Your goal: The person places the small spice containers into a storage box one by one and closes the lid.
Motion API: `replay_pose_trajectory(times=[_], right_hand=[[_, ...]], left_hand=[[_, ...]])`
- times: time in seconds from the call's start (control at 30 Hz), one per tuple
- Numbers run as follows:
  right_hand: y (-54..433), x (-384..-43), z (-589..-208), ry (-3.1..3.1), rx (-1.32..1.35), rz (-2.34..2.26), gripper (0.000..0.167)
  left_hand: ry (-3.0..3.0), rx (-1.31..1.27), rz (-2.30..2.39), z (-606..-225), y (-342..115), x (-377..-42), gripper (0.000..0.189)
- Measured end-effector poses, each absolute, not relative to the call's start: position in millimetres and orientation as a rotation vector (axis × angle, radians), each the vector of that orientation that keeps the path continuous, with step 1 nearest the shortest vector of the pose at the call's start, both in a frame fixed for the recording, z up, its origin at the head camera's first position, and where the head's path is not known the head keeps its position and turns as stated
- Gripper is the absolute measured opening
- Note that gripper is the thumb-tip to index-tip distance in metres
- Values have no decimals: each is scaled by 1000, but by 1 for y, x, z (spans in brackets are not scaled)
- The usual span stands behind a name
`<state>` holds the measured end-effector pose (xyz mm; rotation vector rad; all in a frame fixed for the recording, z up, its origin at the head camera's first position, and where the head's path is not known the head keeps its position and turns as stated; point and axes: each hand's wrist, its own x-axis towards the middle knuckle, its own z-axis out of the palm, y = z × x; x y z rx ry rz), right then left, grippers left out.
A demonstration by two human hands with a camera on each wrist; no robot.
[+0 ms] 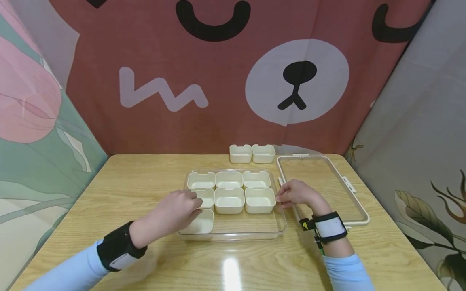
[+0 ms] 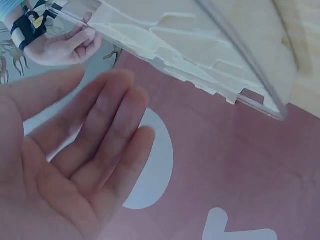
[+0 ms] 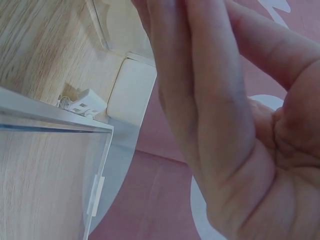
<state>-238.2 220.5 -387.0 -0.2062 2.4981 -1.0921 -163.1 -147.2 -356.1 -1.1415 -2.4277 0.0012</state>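
1. Fingers (image 2: 125, 157) loosely bent, the left hand (image 1: 176, 210) holds nothing, above the clear tray (image 1: 247, 235).
2. Right hand (image 1: 300, 192): at the tray's right rim; cannot tell if gripping.
3. Seven cream bins (image 1: 229, 204): inside, between the hands.
4. White-rimmed lid (image 1: 358, 222): right of right hand.
5. Two matching bins (image 1: 240, 155): beyond both.

A small indoor corner screened off by hangings, with a table for work on small things; whether it lies in a home or a studio cannot be told. The pale wood-grain table (image 1: 145, 173) is enclosed on three sides: far, a creased brownish-red cloth (image 1: 164, 129) with a cartoon bear's face; left, a green print (image 1: 32, 165) with a pink flower; right, a grey cloth (image 1: 393, 149) with plants. The clear tray (image 1: 247, 236) and cream boxes (image 1: 260, 201) are household ware.
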Motion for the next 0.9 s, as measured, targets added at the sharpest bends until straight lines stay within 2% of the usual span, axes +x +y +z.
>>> replay_pose_trajectory(times=[0.23,0.53,0.9], right_hand=[[220,-237,-385,2508,-227,-1081,18],[218,-235,-386,2515,-209,-1084,16],[220,-237,-386,2519,-210,-1069,15]], left_hand=[[-2340,-1084,-92,-343,-134,-178,26],[-2343,-1029,-172,-331,-116,-204,14],[-2401,-937,-197,-319,-94,-252,8]])
